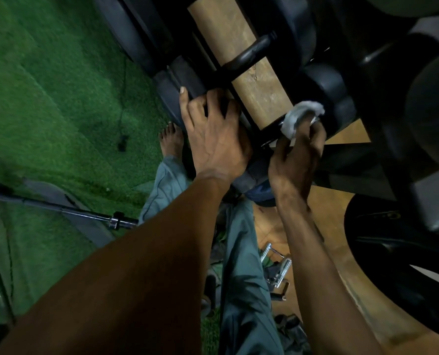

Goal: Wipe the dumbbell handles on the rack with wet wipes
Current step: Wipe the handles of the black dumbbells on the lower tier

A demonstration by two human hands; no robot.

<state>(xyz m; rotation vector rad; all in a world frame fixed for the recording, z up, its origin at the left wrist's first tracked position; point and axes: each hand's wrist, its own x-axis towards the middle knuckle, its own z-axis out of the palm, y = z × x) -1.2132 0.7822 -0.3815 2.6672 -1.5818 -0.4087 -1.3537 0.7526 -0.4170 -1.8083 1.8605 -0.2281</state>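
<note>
The person is leaning over a dumbbell rack (259,80), looking straight down past both bare forearms. The left hand (213,134) is lying on the near end of a black dumbbell (180,83) sitting on the rack, its fingers (185,103) spreading over the dark weight head and curling slightly at the tips, the thumb reaching up along the head's edge. The right hand (296,155) is gripping a grey-white wet wipe (299,117), its fingers curling round the wipe and pressing it around the black handle (277,124) of the nearest dumbbell, close to that dumbbell's far weight head. The wipe is bunching over the top of the handle, with part of it poking out above the knuckles. Just beyond, another dumbbell handle (251,53) is lying bare across the rack's tan wooden board, well apart from both hands. Below, a bare foot (171,139) is standing on green turf (59,98) beside the rack, and grey-green trousers (241,252) are hanging down the middle of the view. A chrome barbell (85,213) is lying on the turf to the left.
</note>
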